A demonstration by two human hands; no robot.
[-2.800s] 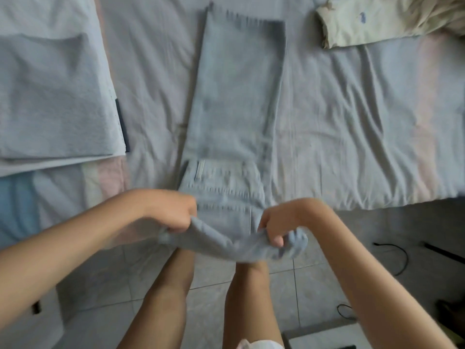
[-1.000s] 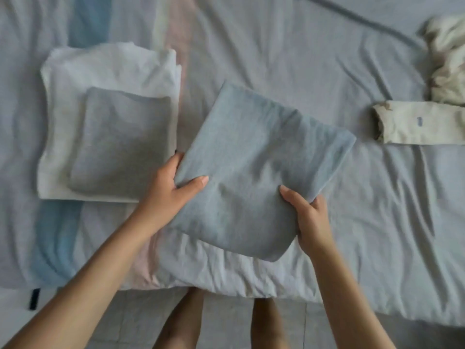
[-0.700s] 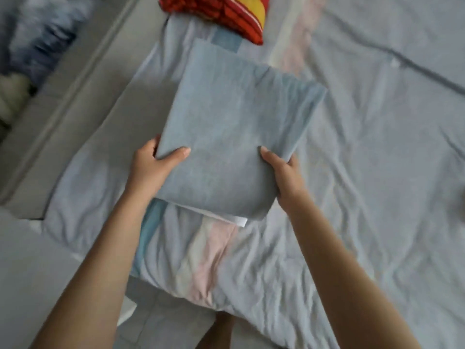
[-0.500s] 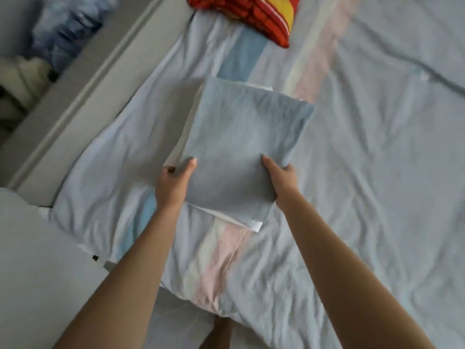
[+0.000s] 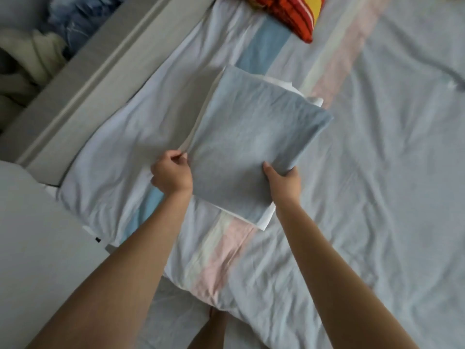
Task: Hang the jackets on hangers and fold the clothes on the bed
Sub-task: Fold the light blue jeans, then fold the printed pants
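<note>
Two hands are on the folded blue garment (image 5: 251,147), which lies in the middle of the frame on top of a folded white garment (image 5: 264,221). The white one shows only as a thin rim along the stack's left edge, at its upper right corner and at its lowest corner.

Your left hand (image 5: 172,176) is at the stack's left corner with its fingers curled in, pinching the edge there. I cannot tell whether it has the blue layer, the white one or both. Your right hand (image 5: 284,181) grips the blue garment at its lower right edge, with the thumb on top and the fingers tucked underneath. Whether the stack has fully settled on the bed is not clear from this angle.

Under the stack, the wrinkled pale sheet (image 5: 377,172) has a band of blue, cream and pink stripes running from lower centre to the upper right. A red and yellow striped cloth (image 5: 289,13) is at the top edge. A grey bed rail (image 5: 100,71) crosses the upper left on a diagonal, and a blurred heap of blue and cream cloth (image 5: 50,34) lies beyond it. A plain white surface (image 5: 37,235) fills the lower left.
</note>
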